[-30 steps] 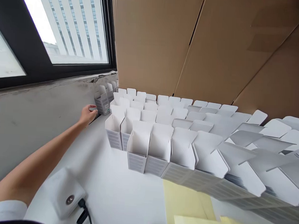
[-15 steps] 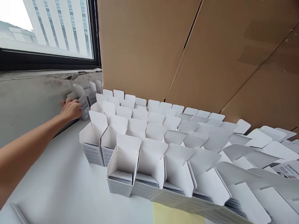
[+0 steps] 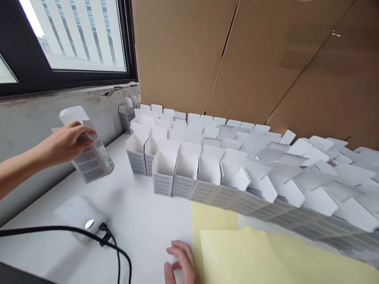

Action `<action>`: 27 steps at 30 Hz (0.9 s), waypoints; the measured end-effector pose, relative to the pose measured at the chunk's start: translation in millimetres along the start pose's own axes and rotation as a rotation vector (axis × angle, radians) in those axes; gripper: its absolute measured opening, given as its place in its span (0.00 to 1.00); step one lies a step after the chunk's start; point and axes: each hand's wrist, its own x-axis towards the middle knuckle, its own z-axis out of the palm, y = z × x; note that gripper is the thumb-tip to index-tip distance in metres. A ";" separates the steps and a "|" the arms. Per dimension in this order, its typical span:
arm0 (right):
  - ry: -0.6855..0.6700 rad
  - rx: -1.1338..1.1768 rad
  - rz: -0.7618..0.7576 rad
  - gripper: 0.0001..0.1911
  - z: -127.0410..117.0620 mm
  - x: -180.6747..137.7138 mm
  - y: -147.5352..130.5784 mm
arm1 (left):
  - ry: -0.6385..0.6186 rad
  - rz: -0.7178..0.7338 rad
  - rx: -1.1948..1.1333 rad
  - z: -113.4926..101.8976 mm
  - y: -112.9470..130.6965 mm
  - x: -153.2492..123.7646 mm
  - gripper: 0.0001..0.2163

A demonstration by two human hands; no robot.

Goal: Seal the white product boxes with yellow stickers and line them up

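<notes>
My left hand (image 3: pixel 70 142) grips a small printed carton (image 3: pixel 95 162) near its open top and holds it tilted above the white table (image 3: pixel 134 224), beside the wall. The carton's white flap sticks up behind my fingers. Low in the view, my right hand (image 3: pixel 184 269) is over the table at the edge of the yellow sheets (image 3: pixel 243 259), fingers curved and apart, with nothing in it. Rows of similar open cartons (image 3: pixel 164 174) stand upright in front of both hands, their flaps raised.
A white device (image 3: pixel 80 217) with a plugged-in black cable (image 3: pixel 120 250) lies at the left. Tall brown cardboard (image 3: pixel 181 48) stands behind the cartons. A window (image 3: pixel 87 26) is above the cracked wall ledge. A dark edge (image 3: pixel 11 272) shows at bottom left.
My left hand has brought the carton away from the wall corner, toward me and left. My right hand has come into view. The camera has shifted, showing the device, cable and more yellow sheets.
</notes>
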 end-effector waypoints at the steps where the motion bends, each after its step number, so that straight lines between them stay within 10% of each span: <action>1: -0.031 -0.001 -0.010 0.10 -4.1 2.0 -7.4 | -0.043 0.024 -0.095 -0.2 3.1 -15.4 0.25; 6: -0.119 -0.055 -0.147 0.10 -34.7 5.9 -40.2 | -0.451 -0.015 -0.570 25.0 38.3 -77.1 0.48; 13: 0.126 -0.357 -0.306 0.08 -122.8 0.2 -27.5 | -0.766 -0.158 -0.718 83.3 110.7 -127.5 0.39; 19: -0.066 -0.862 -0.517 0.27 -195.2 -1.1 0.8 | -0.650 -0.109 -0.669 112.3 130.3 -133.1 0.36; 27: 0.079 -0.992 -0.730 0.17 -199.4 -8.1 17.7 | -0.107 0.264 -0.340 96.5 124.1 -155.7 0.23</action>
